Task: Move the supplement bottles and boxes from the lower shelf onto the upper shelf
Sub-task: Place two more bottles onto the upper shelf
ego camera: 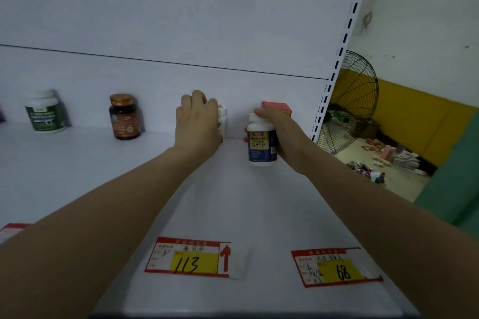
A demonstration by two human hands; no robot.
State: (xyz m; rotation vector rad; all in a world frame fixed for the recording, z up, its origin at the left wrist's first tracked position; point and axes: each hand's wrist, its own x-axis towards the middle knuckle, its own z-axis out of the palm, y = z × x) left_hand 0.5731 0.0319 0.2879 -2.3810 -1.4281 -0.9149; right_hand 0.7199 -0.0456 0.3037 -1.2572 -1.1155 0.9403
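Observation:
Both my arms reach over a white shelf [77, 163]. My left hand [198, 122] wraps a white bottle [223, 118] near the back wall; the hand hides most of it. My right hand [277, 127] grips a white bottle with a dark blue label [261, 144], held upright at the shelf surface. A red box [276, 107] stands just behind that hand. Farther left stand a brown bottle with a bronze cap [124, 116] and a white bottle with a green label [45, 111].
Two red-and-yellow price tags, "113" [190, 258] and "68" [337, 268], sit on the shelf's front edge. A slotted upright [337, 59] bounds the shelf on the right. Beyond it stand a floor fan [350, 101] and litter on the floor [383, 163].

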